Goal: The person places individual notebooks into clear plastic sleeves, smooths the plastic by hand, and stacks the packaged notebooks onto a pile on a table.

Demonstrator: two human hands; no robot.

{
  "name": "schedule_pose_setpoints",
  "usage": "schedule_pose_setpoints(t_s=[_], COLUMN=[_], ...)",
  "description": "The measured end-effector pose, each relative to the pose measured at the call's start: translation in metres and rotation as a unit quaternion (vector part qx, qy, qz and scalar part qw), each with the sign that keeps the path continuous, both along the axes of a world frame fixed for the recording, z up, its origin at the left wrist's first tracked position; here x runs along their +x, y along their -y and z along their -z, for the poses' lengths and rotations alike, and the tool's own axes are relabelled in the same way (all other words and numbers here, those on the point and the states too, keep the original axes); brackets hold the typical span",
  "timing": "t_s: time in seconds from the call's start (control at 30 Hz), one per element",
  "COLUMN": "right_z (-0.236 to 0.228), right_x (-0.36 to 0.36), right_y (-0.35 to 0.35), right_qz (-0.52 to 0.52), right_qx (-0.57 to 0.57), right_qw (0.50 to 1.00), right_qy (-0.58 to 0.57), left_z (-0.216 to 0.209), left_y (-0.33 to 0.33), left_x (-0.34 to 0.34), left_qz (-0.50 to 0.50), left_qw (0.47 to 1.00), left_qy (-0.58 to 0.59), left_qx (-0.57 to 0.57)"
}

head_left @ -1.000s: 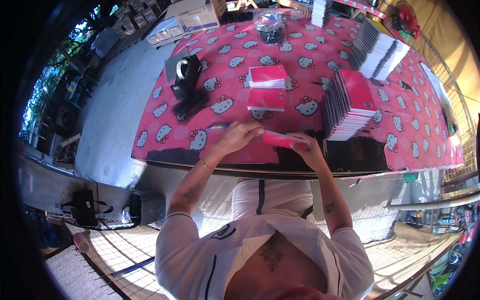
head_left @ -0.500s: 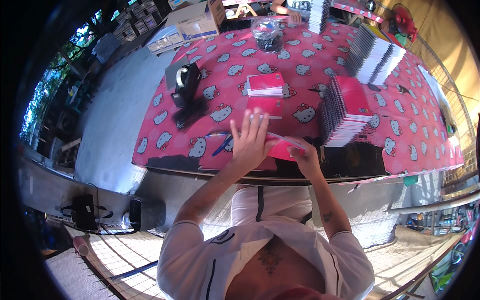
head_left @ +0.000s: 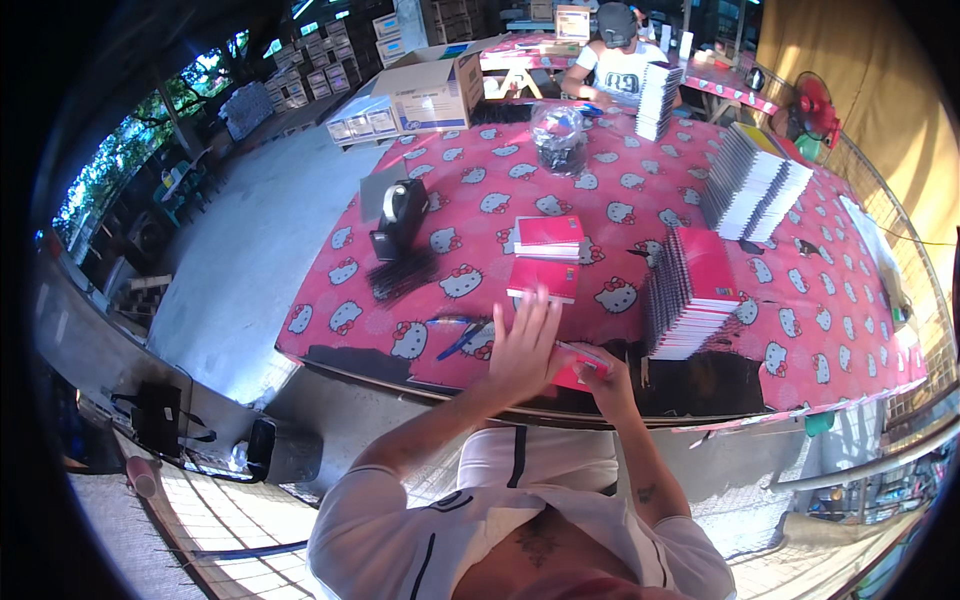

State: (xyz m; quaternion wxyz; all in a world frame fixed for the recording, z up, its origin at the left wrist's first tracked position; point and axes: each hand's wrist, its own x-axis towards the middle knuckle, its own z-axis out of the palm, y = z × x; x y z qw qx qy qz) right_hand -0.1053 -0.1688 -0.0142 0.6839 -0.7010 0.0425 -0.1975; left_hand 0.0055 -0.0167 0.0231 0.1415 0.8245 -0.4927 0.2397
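My right hand point(head_left: 608, 388) grips the right end of a pink-covered notebook point(head_left: 582, 358) at the table's near edge. Stretched out over that notebook's left part is my left hand point(head_left: 525, 345), its fingers spread and hiding much of it. Just beyond my left fingertips lie two low piles of small red-pink notebooks, a nearer pile point(head_left: 543, 276) and a farther pile point(head_left: 550, 231). Blue pens point(head_left: 462, 338) rest on the cloth left of my left hand. To the right of my right hand stands a tall stack of spiral notebooks point(head_left: 708, 268) with pink-red covers.
A black tape dispenser point(head_left: 401, 218) and a bundle of thin black strands point(head_left: 402, 275) sit at left on the pink patterned tablecloth point(head_left: 470, 207). Farther back are a plastic bag point(head_left: 560, 140), white-edged notebook stacks point(head_left: 745, 190), cartons point(head_left: 430, 95) and a seated person point(head_left: 618, 65).
The view has tilted upward, so the table appears lower and the person across it shows more fully. My hands keep nearly the same pose on the notebook.
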Motion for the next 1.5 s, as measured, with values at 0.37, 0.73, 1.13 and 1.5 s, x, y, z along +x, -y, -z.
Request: schedule_pose_setpoints(t_s=[0.37,0.73,1.13,1.5], right_z=[0.003,0.010,0.022,0.023], right_x=[0.000,-0.002,-0.001,0.001], right_y=[0.016,0.013,0.013,0.016], right_qz=[-0.018,-0.038,-0.023,-0.007], right_qx=[-0.105,-0.082,-0.117,-0.115], right_qw=[0.994,0.995,0.992,0.993], right_qy=[-0.038,-0.044,-0.034,-0.015], left_z=[-0.032,0.026,0.066,0.056], left_y=[-0.004,0.004,-0.011,0.002], left_x=[0.024,-0.020,-0.039,-0.047], left_qz=[0.087,0.040,0.100,0.129], left_qw=[0.937,0.998,0.993,0.990], left_qy=[-0.252,-0.028,-0.016,-0.039], left_qx=[0.228,0.044,0.062,0.030])
